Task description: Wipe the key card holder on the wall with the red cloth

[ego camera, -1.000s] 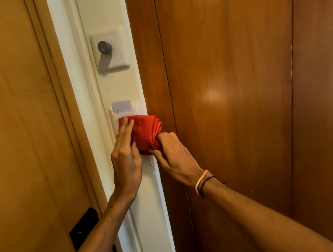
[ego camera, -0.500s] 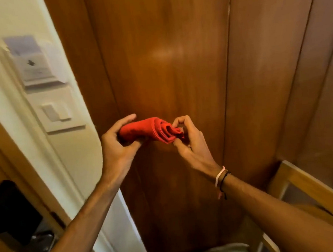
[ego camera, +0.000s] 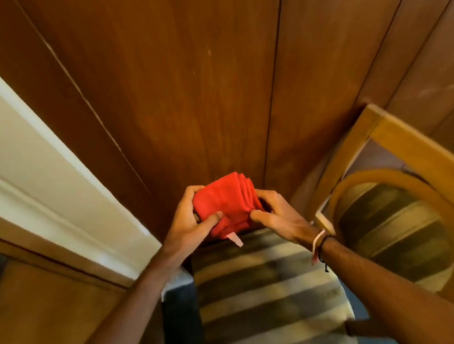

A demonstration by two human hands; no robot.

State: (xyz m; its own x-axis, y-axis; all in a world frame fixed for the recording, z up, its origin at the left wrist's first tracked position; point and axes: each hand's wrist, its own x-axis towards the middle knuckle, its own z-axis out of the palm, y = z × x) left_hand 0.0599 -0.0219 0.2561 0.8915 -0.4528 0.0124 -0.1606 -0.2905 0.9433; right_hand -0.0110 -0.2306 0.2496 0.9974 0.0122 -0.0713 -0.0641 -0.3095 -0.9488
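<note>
The red cloth is folded into a thick wad with a small white tag hanging from its lower edge. Both hands hold it low in front of the brown wood panelling. My left hand grips its left side with the thumb pressed across the front. My right hand pinches its right side, where the folded layers show. The key card holder is out of view.
A white wall strip runs diagonally at the left beside a wooden door. Below the hands lies striped fabric. A wooden chair with a round seat stands at the right, against the wood panelling.
The cloth has come off the key card holder and dropped low with both hands. The view has swung down and right, so the holder and switches have left the frame.
</note>
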